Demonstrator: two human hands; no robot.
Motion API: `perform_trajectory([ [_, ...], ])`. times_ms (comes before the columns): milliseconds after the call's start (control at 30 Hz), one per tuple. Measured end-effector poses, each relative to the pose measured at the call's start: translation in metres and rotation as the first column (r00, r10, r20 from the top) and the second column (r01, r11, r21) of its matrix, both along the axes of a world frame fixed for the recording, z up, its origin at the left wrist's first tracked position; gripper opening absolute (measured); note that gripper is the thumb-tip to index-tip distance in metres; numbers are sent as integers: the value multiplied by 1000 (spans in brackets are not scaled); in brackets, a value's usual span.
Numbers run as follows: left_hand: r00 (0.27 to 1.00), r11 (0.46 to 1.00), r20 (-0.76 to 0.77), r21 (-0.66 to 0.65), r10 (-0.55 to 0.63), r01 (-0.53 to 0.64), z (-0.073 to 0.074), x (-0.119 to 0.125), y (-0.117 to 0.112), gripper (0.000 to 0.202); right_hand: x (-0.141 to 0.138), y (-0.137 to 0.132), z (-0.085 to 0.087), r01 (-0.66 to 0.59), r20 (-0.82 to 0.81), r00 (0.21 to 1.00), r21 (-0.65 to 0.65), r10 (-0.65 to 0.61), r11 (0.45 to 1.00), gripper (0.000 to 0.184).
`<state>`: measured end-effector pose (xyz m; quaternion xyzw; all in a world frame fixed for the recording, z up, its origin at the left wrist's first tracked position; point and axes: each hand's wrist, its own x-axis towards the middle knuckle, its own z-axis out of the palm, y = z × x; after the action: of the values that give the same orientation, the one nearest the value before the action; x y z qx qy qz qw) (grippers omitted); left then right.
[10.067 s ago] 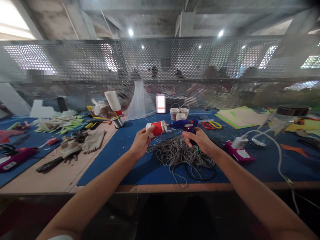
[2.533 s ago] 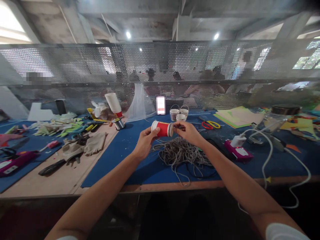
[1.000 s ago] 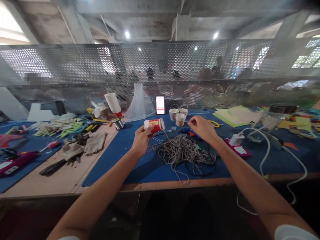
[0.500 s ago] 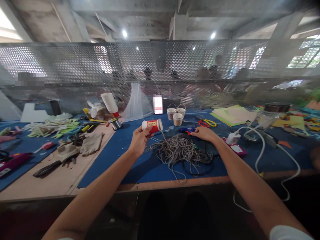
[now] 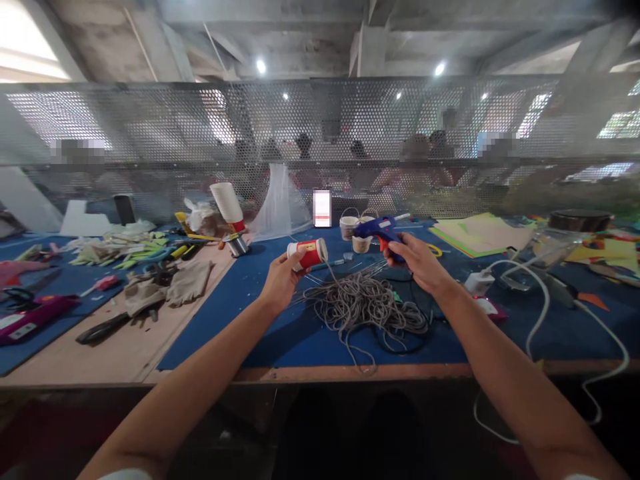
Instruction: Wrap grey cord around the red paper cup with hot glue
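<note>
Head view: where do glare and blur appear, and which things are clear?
Head view: glare at the ceiling lamps and the bright opening upper left; head view: haze over the mesh, people behind it indistinct; head view: cup and glue gun fairly clear.

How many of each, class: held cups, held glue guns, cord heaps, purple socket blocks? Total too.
Red-and-white paper cup, left hand: 1
Blue plastic glue gun, right hand: 1
Tangled grey cord heap: 1
Purple plastic socket blocks: 2
Total: 5

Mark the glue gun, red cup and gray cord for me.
Glue gun [image 5: 378,227]: head view, blue body.
Red cup [image 5: 313,253]: head view, red side wall.
Gray cord [image 5: 367,303]: head view, middle of the heap.
</note>
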<state>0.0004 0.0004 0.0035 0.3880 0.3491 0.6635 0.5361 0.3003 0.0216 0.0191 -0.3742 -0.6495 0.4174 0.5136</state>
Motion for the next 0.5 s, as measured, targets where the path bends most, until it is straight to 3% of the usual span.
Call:
perform_trajectory([
  [133,999,999,4,-4,-37,37,0,0,0,35,-18,-7,-4,44,-71,997,46,-40,998,34],
  [300,999,999,-31,9,-40,40,-3,0,1,35,-30,-20,-2,98,112,987,152,-116,983,30],
  [500,998,999,-56,13,-37,38,-4,2,0,34,-41,-31,-4,89,184,975,204,-127,975,31],
])
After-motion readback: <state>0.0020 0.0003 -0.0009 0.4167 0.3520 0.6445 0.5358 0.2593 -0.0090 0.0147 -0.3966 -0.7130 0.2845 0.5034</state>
